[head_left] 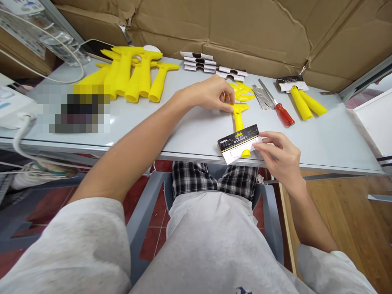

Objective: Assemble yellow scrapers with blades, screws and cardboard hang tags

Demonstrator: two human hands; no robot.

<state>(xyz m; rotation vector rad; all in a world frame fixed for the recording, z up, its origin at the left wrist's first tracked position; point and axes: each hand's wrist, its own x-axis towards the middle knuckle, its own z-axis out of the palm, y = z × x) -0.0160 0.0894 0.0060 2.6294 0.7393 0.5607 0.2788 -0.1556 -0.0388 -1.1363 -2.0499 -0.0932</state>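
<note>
A yellow plastic scraper [238, 118] lies near the table's front edge, its handle pointing toward me. A black-and-white printed header card [240, 142] sits across the handle, and the round handle end pokes out below it. My right hand [280, 155] pinches the right edge of the card between thumb and fingers. From above, my left hand [214, 93] reaches to the scraper's head, with bent fingers and the thumb at its left end. Right behind that hand lie several small yellow plastic pieces [245, 92], partly hidden by the fingers.
Several yellow scraper handles [124, 73] are piled at the left. Folded cards [199, 63] stand in stacks at the back. Thin metal blades [261, 97] and a red-handled screwdriver [284, 115] lie to the right, near two carded scrapers [301, 104]. Cardboard [245, 32] walls the back.
</note>
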